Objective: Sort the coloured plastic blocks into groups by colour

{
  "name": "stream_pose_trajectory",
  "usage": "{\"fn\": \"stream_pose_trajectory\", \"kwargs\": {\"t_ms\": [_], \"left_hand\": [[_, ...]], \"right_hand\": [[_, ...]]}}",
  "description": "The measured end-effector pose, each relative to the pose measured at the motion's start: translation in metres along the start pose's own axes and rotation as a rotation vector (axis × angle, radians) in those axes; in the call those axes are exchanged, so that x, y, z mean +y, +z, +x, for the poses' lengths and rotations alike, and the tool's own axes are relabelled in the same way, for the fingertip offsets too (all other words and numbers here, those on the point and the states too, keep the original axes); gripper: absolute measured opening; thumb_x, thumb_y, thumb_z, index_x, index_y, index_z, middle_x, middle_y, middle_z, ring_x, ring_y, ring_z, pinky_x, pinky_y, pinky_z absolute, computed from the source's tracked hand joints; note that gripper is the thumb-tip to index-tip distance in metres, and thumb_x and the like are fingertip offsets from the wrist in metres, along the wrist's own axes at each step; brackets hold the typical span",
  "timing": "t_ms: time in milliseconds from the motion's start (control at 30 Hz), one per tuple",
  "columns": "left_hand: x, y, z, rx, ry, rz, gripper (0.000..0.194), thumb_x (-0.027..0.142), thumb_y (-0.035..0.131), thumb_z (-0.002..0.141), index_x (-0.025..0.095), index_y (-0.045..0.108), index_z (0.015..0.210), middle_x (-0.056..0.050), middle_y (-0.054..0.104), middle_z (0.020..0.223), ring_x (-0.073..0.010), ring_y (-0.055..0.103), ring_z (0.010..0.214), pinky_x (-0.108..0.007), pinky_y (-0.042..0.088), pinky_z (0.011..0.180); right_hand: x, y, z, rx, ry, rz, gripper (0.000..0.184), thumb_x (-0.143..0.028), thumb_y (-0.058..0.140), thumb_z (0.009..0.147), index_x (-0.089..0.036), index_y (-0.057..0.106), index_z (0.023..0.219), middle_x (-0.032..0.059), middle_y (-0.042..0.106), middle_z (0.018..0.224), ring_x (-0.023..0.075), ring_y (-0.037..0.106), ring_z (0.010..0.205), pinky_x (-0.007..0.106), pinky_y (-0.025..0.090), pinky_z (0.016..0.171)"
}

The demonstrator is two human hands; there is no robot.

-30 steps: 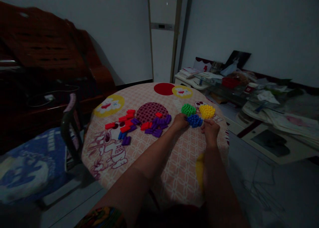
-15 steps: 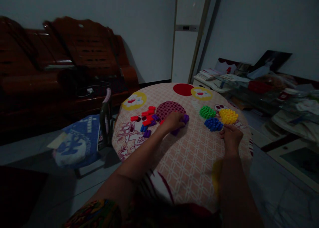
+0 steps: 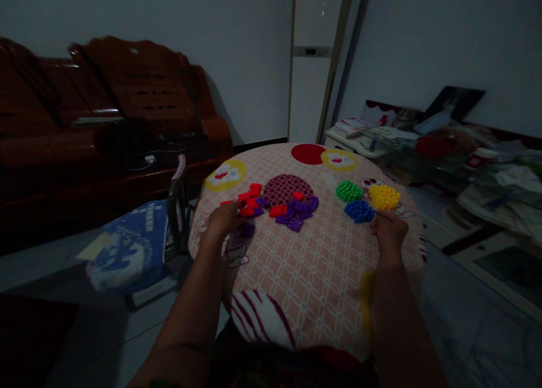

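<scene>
My left hand (image 3: 224,221) is over the left-hand pile, its fingers slightly apart and reaching in among the red pieces (image 3: 250,195) and purple pieces (image 3: 248,230). What lies beneath those fingertips is hidden. In the middle of the table, a second group mixes small purple plastic pieces (image 3: 301,207) with a few red pieces (image 3: 277,210). At the right, my right hand (image 3: 389,228) rests closed by the cluster of blue pieces (image 3: 359,211), thumb and fingers pressed together; anything within them cannot be made out. Green pieces (image 3: 349,191) and yellow pieces (image 3: 384,197) stand tightly grouped beside the blue ones.
A patterned cloth covers the round table (image 3: 296,280). To its left stands a chair (image 3: 178,207) with a blue bag (image 3: 135,247). A wooden sofa (image 3: 148,94) is behind, and a cluttered glass-topped cabinet (image 3: 423,151) stands to the right.
My left hand has moved left from the middle purple group to the left pile, uncovering the middle pieces. My right hand has stayed beside the blue and yellow clusters. The view has shifted slightly.
</scene>
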State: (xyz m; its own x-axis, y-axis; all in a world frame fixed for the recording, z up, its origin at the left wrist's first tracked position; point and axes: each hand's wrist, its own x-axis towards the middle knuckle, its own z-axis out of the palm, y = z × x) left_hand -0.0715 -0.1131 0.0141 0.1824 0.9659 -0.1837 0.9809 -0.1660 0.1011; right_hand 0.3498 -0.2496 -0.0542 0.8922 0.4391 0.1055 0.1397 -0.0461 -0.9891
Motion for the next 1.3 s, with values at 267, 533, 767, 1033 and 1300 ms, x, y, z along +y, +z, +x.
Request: {"fn": "stream_pose_trajectory", "kwargs": {"t_ms": [267,533,767,1033,1300], "left_hand": [[0.023,-0.019,-0.003,0.365,0.033,-0.218,0.037,0.025,0.062,0.087,0.017,0.062,0.123,-0.01,0.074,0.106,-0.0252,0.067,0.099,-0.037,0.05,0.091],[0.143,-0.013,0.0,0.181,0.539,-0.629,0.027,0.02,0.063,0.083,0.017,0.072,0.107,-0.004,0.076,0.091,-0.0153,0.069,0.073,-0.025,0.053,0.072],[0.232,0.031,0.008,-0.148,0.635,-0.662,0.014,0.019,0.067,0.081,0.012,0.078,0.082,-0.001,0.067,0.057,-0.0126,0.063,0.056,-0.021,0.049,0.062],[0.268,0.038,0.024,-0.007,0.611,-0.715,0.015,0.023,0.066,0.08,0.014,0.078,0.076,-0.003,0.07,0.063,-0.0151,0.065,0.067,-0.024,0.05,0.069],[0.266,0.055,0.01,0.026,0.603,-0.917,0.027,0.007,0.07,0.065,0.014,0.072,0.091,0.0,0.071,0.08,-0.0135,0.064,0.074,-0.023,0.049,0.071]], "right_hand": [[-0.004,0.002,-0.002,0.009,0.021,-0.022,0.029,-0.021,0.058,0.062,-0.012,0.07,0.087,-0.0043,0.056,0.045,0.0105,0.049,0.036,0.018,0.036,0.035],[-0.005,0.001,-0.003,0.0,0.026,-0.051,0.036,-0.02,0.056,0.062,-0.011,0.072,0.092,-0.0044,0.056,0.045,0.0112,0.05,0.037,0.019,0.037,0.036],[-0.003,0.002,-0.002,-0.007,0.029,-0.011,0.036,-0.023,0.056,0.061,-0.012,0.071,0.091,-0.0047,0.056,0.046,0.0107,0.049,0.037,0.018,0.037,0.036],[0.005,0.001,0.003,-0.026,-0.003,-0.046,0.037,-0.026,0.058,0.064,-0.012,0.072,0.094,-0.0039,0.059,0.048,0.0106,0.05,0.037,0.019,0.039,0.036],[0.007,0.002,0.005,-0.021,-0.004,-0.041,0.035,-0.028,0.059,0.065,-0.013,0.072,0.093,-0.0039,0.059,0.049,0.0105,0.051,0.038,0.019,0.041,0.037]]}}
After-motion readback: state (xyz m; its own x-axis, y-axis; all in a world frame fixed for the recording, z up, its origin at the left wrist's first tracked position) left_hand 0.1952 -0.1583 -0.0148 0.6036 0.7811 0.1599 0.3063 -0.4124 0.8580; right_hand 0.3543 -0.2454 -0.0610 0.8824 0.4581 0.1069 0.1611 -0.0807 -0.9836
